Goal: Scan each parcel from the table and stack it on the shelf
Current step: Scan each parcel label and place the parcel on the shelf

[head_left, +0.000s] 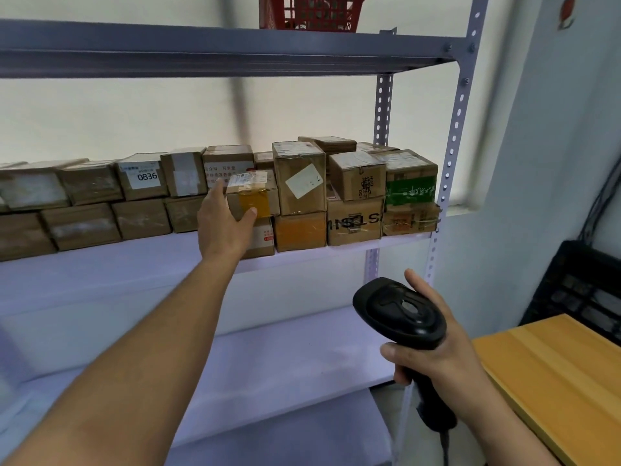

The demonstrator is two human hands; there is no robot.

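My left hand (224, 220) reaches up to the middle shelf (134, 264) and holds a small cardboard parcel (252, 192) with a yellow tape patch, thumb under its front, fingers along its left side. The parcel sits on top of a lower box in the row of stacked parcels (353, 190). Low on the right, my right hand (433, 358) grips a black handheld barcode scanner (401, 312) by its handle, its head pointing up and left.
Brown boxes fill the middle shelf two layers high from the left edge to the right upright (453, 129). A red basket (316, 11) stands on the top shelf. A wooden table corner (554, 375) and a black crate (581, 284) lie at the right.
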